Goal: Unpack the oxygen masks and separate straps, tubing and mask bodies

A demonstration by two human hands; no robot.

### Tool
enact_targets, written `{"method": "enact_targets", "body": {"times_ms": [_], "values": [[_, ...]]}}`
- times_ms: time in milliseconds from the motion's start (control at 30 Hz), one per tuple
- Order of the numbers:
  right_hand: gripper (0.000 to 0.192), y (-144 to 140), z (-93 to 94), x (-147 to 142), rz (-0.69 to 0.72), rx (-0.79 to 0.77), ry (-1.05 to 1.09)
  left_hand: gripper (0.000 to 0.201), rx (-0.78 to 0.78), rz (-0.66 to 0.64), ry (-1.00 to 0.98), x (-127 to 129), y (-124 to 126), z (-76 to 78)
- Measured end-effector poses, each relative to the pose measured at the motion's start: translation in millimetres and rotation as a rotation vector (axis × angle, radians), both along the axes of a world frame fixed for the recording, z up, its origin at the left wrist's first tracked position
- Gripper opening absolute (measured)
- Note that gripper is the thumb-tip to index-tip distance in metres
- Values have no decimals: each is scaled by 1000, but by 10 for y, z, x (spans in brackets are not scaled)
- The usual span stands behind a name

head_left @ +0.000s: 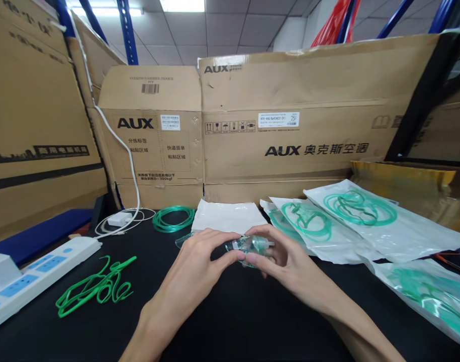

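As fingers (235, 255) curl, clear mask (252, 246) pinched

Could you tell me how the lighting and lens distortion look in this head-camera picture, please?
Head view: even overhead light from a ceiling panel that is blown out; straight cardboard box edges bow outwards; sealed bags show soft glare; both hands on the clear plastic part are sharp.
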State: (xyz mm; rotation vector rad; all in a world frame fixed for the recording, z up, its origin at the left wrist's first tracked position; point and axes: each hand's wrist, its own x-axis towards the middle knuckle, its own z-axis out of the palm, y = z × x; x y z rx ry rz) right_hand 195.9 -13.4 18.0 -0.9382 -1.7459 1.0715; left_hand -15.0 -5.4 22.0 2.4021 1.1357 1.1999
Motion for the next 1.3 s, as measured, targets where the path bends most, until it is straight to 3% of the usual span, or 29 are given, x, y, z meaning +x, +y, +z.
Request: {"method": "enact_targets", "body": {"times_ms": [267,533,633,800,967,1067,1200,1300], "values": [[34,-18,44,-45,-103,37,-27,28,128,-76,-23,13,25,-34],[28,-7,36,-59,-114,59,-110,22,39,-52,-52,13,-10,2],[28,6,-42,-46,-167,107,-256,18,-4,-7,-117,-11,-32,37],[32,-54,-183,-41,-190,98,-496,19,-59,105,-188,-193,29,132],[34,-104,-187,-43,-136,91,-487,19,-69,134,42,-476,181,196],[36,-104,-181,-35,-133,90,-491,19,-107,81,172,-634,160,114],[38,-103,-194,-24,-128,88,-509,18,-251,-13,307,-786,-11,-118],[38,-97,-215,-14,-123,98,-501,18,-322,-12,338,-870,-126,-257]]}}
